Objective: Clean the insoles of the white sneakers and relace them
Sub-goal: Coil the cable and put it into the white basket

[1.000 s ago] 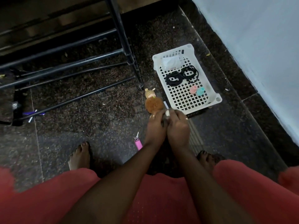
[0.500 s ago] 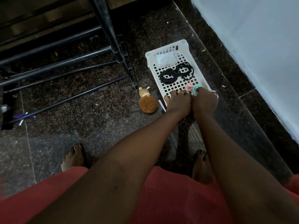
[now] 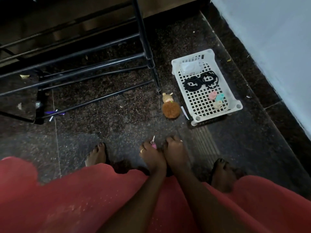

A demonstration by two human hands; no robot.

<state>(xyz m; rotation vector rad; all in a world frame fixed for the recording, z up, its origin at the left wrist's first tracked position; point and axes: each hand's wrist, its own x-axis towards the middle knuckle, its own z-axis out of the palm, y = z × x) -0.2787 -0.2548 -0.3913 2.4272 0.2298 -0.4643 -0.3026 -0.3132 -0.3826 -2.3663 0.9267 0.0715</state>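
Head view: left hand (image 3: 151, 154) pinches small pink plastic tag (image 3: 154, 146), right hand (image 3: 175, 149) curled, hold indiscernible; no white sneakers visible, so cleaning and relacing apparently remain.

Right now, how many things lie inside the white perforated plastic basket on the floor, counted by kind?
Clear plastic packet: 1
Black coiled cords: 2
Small pastel plastic pieces, pink, teal, cream: 3
Total in the white perforated plastic basket: 6
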